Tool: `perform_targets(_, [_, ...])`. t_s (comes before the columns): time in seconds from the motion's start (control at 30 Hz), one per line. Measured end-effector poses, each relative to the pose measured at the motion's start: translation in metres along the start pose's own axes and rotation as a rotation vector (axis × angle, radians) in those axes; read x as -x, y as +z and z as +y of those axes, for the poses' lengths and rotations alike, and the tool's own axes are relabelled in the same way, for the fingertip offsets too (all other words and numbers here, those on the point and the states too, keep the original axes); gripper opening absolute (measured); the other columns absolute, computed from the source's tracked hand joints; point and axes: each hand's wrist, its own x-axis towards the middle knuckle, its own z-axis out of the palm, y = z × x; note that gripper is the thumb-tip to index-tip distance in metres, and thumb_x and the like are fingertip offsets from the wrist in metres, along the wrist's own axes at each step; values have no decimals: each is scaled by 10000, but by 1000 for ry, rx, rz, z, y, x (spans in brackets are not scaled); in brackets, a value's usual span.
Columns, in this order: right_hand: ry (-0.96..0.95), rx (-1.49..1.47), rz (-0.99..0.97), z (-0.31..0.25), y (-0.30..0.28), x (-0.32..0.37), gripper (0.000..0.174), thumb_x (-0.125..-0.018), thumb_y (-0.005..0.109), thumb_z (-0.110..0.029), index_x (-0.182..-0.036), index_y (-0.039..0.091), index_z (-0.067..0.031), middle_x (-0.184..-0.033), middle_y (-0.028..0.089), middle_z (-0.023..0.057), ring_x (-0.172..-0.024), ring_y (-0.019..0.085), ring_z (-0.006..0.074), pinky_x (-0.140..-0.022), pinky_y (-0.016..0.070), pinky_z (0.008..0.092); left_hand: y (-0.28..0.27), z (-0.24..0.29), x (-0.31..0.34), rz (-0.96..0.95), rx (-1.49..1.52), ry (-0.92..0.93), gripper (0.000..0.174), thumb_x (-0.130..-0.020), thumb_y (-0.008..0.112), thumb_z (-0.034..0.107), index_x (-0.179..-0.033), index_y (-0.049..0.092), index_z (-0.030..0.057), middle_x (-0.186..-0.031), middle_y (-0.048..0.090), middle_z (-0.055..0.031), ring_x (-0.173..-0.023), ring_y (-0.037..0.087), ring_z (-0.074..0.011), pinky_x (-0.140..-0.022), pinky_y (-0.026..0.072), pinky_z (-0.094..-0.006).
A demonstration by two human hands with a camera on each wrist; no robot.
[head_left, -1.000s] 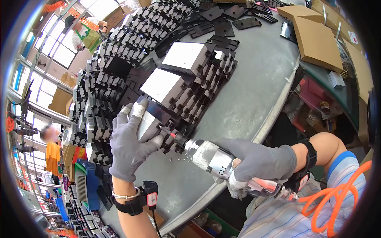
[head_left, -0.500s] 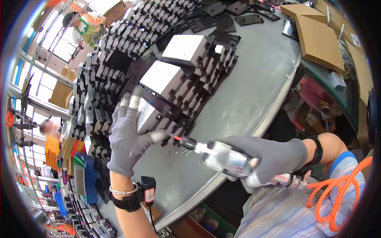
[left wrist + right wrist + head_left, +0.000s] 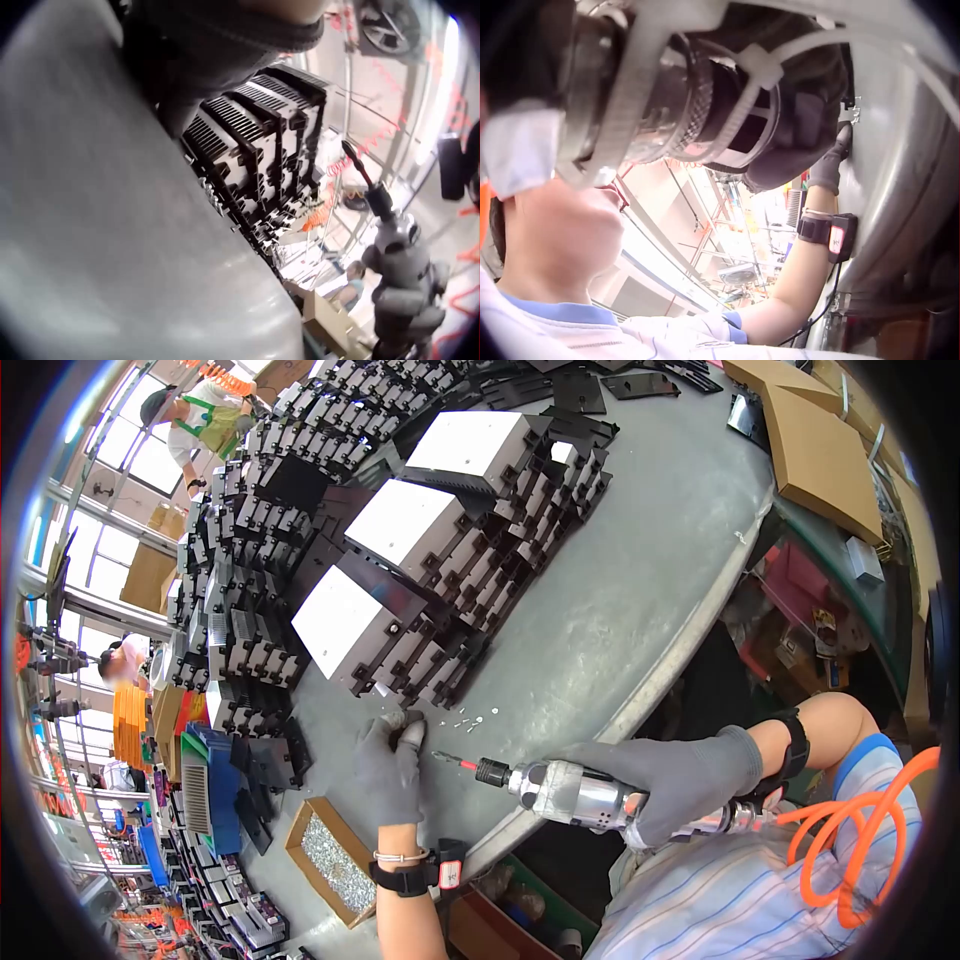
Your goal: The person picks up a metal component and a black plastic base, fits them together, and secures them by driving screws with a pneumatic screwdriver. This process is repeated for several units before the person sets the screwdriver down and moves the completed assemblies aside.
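Observation:
The gloved left hand (image 3: pixel 392 775) is low over the grey table (image 3: pixel 600 600), fingers loosely bent, with nothing visible in them. Loose small screws (image 3: pixel 472 722) lie just beyond and right of its fingertips. In the head view the gloved right hand (image 3: pixel 675 780) grips a silver air-driven screwdriver (image 3: pixel 580 794), whose bit points left towards the left hand, clear of any unit. Ahead stand stacked units with white tops (image 3: pixel 343 622) and black brackets along their sides. The left wrist view shows stacked units (image 3: pixel 259 135) and the right hand (image 3: pixel 409 304) around the driver.
An open cardboard box of screws (image 3: pixel 316 885) sits left of the left wrist. Many more stacked units (image 3: pixel 250 550) fill the left and far side, with flat black plates (image 3: pixel 640 385) beyond. An orange coiled hose (image 3: pixel 850 840) trails from the driver; another person (image 3: pixel 205 425) is in the background.
The left hand has left the nearest white-topped unit and moved down towards the table's near edge. The driver's bit has drawn back from that unit. The screw box has come into view.

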Motion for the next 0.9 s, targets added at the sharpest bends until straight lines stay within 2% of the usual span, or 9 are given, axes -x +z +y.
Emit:
perform_targets(0.07, [-81, 67, 52, 10, 3, -3, 816, -620, 569, -94, -1364, 236, -51, -905, 503, 95, -736, 531, 161, -649, 457, 300, -6, 14, 8, 51, 14, 63, 191, -771, 644, 87, -937, 623, -7, -913, 636, -112, -783, 599, -180, -751, 470, -278])
perform_targets(0.1, [-162, 134, 108, 13, 4, -5, 748, -628, 560, -98, -1321, 287, -37, -877, 510, 115, -696, 549, 186, -617, 471, 316, -13, 33, 16, -11, 273, -21, 201, -776, 626, 52, -965, 586, -3, -910, 625, -113, -786, 598, -173, -743, 476, -279])
perform_targets(0.13, [-163, 128, 108, 13, 3, -7, 748, -628, 560, -98, -1321, 287, -37, -877, 510, 115, -696, 549, 186, -617, 471, 316, -18, 46, 24, -74, 530, -110, 221, -780, 607, 17, -993, 548, 1, -907, 614, -113, -790, 596, -166, -736, 481, -280])
perform_targets(0.17, [-158, 160, 108, 12, 3, -8, 747, -632, 567, -110, -1320, 285, -37, -870, 517, 118, -695, 551, 194, -626, 470, 324, -20, 51, 30, -77, 527, -113, 221, -780, 607, 17, -993, 548, 1, -907, 614, -113, -790, 596, -166, -736, 481, -280])
perform_targets(0.27, [-153, 225, 101, 6, 2, -8, 739, -636, 578, -127, -1310, 288, -35, -842, 526, 118, -688, 554, 206, -634, 466, 332, -20, 60, 43, 22, 576, 3, 246, -720, 710, 87, -874, 528, 29, -854, 630, -125, -773, 598, -168, -726, 483, -277])
perform_targets(0.37, [-158, 285, 83, 7, 2, -13, 716, -639, 584, -133, -1287, 298, -30, -800, 526, 112, -674, 556, 213, -626, 462, 330, -25, 60, 47, 55, 507, 87, 264, -703, 721, 73, -881, 531, 30, -834, 630, -115, -771, 601, -172, -729, 483, -282])
perform_targets(0.6, [-151, 379, 64, 11, 1, -17, 655, -646, 597, -144, -1221, 317, -3, -751, 534, 94, -666, 561, 211, -611, 458, 339, -30, 62, 46, 13, 535, 60, 293, -683, 738, 78, -884, 530, 31, -819, 624, -108, -769, 599, -174, -725, 477, -280])
perform_targets(0.8, [-57, 323, 11, 7, 0, -16, 665, -638, 603, -143, -1221, 314, -5, -745, 532, 92, -664, 560, 212, -616, 459, 329, -30, 56, 42, -84, 720, 19, 282, -673, 709, 44, -871, 509, 32, -795, 612, -106, -720, 578, -162, -705, 470, -273])
perform_targets(0.9, [-128, 362, 64, 7, 3, -13, 661, -633, 603, -141, -1215, 320, -9, -745, 535, 90, -667, 560, 215, -619, 460, 331, -32, 54, 40, -125, 743, -21, 294, -663, 709, 53, -864, 496, 30, -785, 603, -107, -717, 577, -170, -696, 475, -281])
